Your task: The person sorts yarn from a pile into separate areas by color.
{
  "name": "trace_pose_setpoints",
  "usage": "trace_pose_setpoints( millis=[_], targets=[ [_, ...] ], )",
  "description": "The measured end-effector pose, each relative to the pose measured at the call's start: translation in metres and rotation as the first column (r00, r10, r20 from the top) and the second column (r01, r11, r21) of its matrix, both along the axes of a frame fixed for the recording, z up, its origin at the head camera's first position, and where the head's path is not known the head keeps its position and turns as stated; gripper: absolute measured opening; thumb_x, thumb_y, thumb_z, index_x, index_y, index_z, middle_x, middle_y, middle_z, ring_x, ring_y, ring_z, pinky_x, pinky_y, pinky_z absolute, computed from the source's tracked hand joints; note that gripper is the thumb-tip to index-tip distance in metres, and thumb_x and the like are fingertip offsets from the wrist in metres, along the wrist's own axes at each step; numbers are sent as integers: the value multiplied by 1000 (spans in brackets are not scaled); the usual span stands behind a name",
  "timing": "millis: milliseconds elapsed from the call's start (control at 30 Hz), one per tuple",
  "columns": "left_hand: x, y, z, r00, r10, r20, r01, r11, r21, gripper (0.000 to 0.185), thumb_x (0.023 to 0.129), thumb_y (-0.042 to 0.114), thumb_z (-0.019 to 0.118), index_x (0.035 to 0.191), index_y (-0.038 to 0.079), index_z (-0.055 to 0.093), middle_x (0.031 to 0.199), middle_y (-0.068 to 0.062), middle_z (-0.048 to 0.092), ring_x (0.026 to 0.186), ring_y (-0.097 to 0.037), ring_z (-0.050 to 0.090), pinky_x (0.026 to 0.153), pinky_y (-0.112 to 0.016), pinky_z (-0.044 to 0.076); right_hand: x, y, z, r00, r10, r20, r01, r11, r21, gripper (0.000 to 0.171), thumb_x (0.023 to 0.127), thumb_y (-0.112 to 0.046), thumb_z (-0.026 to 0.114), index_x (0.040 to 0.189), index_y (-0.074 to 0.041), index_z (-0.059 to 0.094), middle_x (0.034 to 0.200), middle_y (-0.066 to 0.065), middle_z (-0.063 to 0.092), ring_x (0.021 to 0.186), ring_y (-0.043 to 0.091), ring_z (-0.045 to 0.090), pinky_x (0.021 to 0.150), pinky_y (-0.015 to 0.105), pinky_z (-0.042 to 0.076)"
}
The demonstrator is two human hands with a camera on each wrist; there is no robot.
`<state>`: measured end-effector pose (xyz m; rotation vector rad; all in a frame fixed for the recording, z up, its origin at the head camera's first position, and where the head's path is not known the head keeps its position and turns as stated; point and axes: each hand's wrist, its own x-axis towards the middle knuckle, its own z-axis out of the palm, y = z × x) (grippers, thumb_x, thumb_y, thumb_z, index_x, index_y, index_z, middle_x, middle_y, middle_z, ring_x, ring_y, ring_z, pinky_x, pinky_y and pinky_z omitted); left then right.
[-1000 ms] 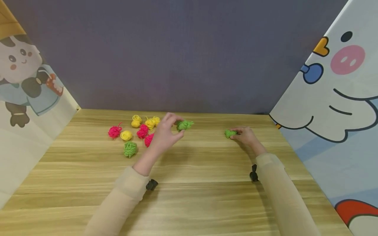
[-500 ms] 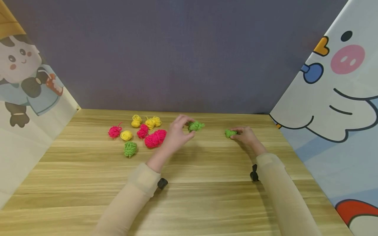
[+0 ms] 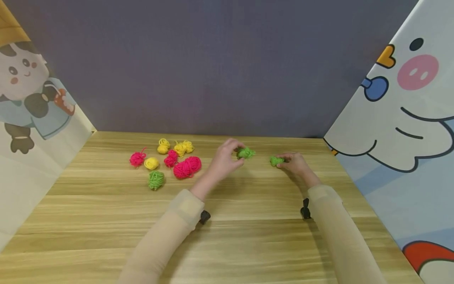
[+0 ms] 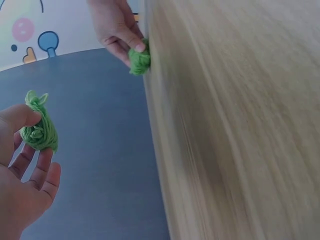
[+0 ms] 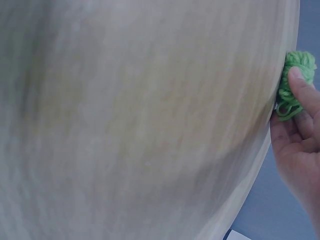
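My left hand (image 3: pixel 224 159) pinches a small green yarn ball (image 3: pixel 246 153) between thumb and fingers, holding it above the table toward the back. In the left wrist view, loose loops stick out of the top of this yarn ball (image 4: pixel 40 125). To the right, my right hand (image 3: pixel 296 163) grips a second green yarn ball (image 3: pixel 276 161) low at the tabletop. The right wrist view has its thumb pressed on that yarn ball (image 5: pixel 300 75), with a loose loop hanging by the fingers. A short gap separates the two held balls.
Left on the wooden table (image 3: pixel 248 244) lie a large pink yarn ball (image 3: pixel 187 167), smaller pink ones (image 3: pixel 137 158), several yellow ones (image 3: pixel 151 163) and a green one (image 3: pixel 156 180). A dark grey panel (image 3: pixel 213 71) stands behind; printed cartoon panels (image 3: pixel 408 126) flank both sides.
My left hand has carried its green yarn ball rightward, closer to the right hand, uncovering the large pink yarn ball. The right hand has stayed in place.
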<state>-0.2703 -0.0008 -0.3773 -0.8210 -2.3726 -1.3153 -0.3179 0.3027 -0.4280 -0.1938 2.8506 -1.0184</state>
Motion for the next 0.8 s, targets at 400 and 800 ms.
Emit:
trace_pose_setpoints(
  millis=[400,800],
  targets=[
    [-16,23,-9,998,-29,60,34,997,-76,35,77,2,75,109,8,63,109,-5,59,96,-18,58,87,-35,52,1,0,0,1000,4,-18,-4,1000,-4,42,87,-14,68,125,-1,59,132,23,53,123,39,48,101,50,42],
    [-33,45,-21,991,-40,125,62,983,-173,34,78,3,74,111,8,63,112,-4,59,98,-17,58,86,-25,50,0,0,-1,1000,5,-22,-4,1000,4,42,86,-15,69,124,-2,60,130,21,54,122,38,50,101,49,43]
  ],
)
